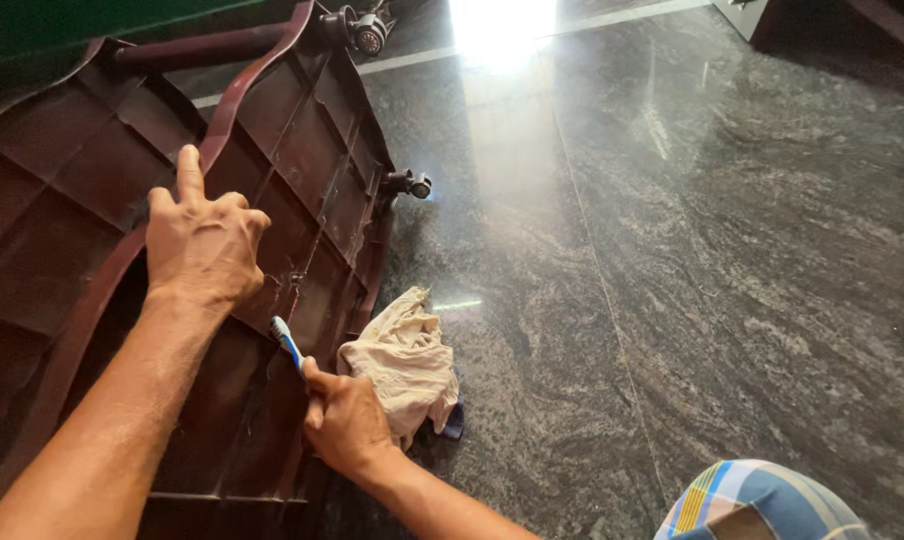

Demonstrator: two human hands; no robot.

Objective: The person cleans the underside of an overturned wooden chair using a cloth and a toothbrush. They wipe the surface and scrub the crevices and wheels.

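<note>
Two hands on job. Right hand (344, 420) closed around blue-white toothbrush (288, 343), bristles against ribbed underside of maroon plastic panel (302, 150). Left hand (204, 243) spread, fingers pressing rib. Beige rag (404, 362) just beside right hand. Polished stone floor (732, 260) open rightward.

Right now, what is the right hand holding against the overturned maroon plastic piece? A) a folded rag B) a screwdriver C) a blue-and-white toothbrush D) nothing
C: the right hand grips a blue-and-white toothbrush with its bristle end on the ribbed underside of the maroon plastic piece, while the beige rag lies loose on the floor beside it and the left hand presses on the plastic.
</note>
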